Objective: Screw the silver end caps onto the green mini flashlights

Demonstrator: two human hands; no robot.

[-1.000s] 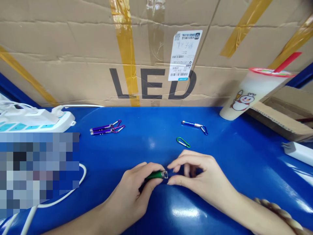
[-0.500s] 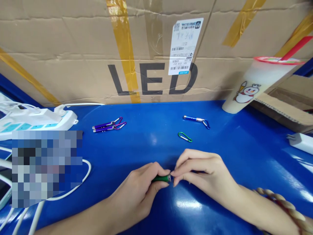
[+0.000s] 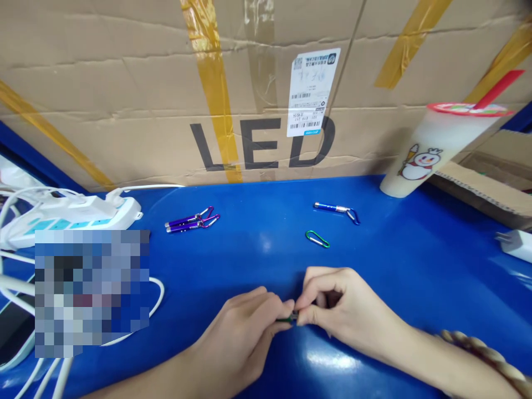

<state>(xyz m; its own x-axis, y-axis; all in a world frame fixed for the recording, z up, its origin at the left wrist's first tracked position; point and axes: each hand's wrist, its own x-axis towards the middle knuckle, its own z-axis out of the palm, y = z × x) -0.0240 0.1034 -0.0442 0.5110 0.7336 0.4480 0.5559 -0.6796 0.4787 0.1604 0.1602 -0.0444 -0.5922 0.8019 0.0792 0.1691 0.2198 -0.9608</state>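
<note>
My left hand (image 3: 245,327) is closed around a slim green mini flashlight (image 3: 285,320), mostly hidden by the fingers. Thumb and fingers of my right hand (image 3: 336,305) pinch the small metallic end of it, and the fingertips of both hands almost meet. Just beyond the hands lies a loose green carabiner (image 3: 317,239). Farther back is a blue mini flashlight (image 3: 330,207) with a blue carabiner attached. To the left, two purple mini flashlights (image 3: 183,224) with pink-purple carabiners rest side by side.
A large cardboard box (image 3: 158,100) marked LED stands along the back of the blue table (image 3: 249,260). On the right are a tall drink cup (image 3: 449,144) with a red straw and a white plug adapter (image 3: 517,244). White cables and a power strip (image 3: 124,213) crowd the left.
Both hands are slightly lower in the view, still together. My right fingers have curled in more at the flashlight's end, and less of the green body shows. The camera view has shifted slightly.
</note>
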